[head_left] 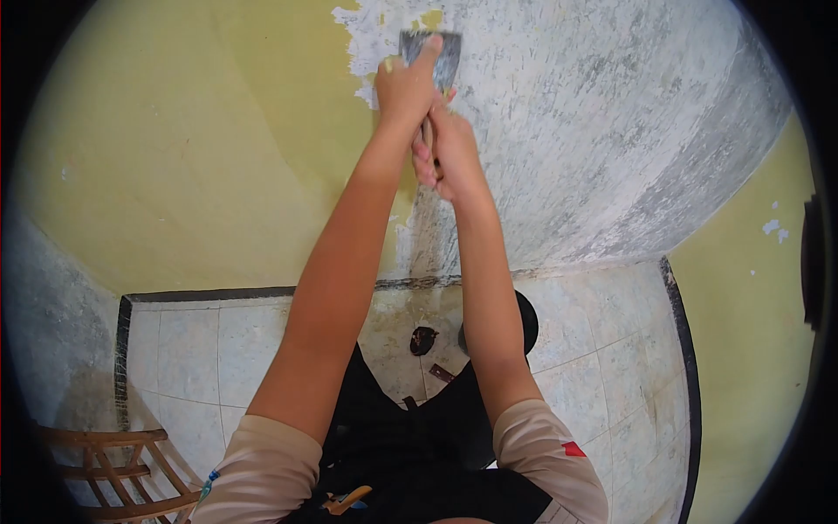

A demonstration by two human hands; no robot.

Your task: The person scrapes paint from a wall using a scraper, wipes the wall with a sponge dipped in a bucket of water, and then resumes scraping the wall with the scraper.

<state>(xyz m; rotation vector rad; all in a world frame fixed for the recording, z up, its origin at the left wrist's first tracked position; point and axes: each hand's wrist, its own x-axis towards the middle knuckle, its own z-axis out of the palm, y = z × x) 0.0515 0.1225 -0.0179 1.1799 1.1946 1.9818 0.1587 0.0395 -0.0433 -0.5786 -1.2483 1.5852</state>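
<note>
Both of my hands are raised to the wall around one paint scraper (449,68), its wide metal blade pointing up. My left hand (404,94) is closed around it just below the blade, with a finger laid along the metal. Lower down, my right hand (457,150) wraps the handle, which is mostly hidden by fingers. The blade's top edge lies against the wall where yellow-green paint (301,96) borders a bare white and grey patch (559,113). A ragged paint edge runs beside my left hand.
A dark round container (529,323) stands on the tiled floor (602,327), partly behind my right arm. Near it lie a small dark lump (423,341) and a small brown piece (442,373). Wooden slatted furniture (131,472) is at lower left. A tan-handled tool (350,499) rests at my waist.
</note>
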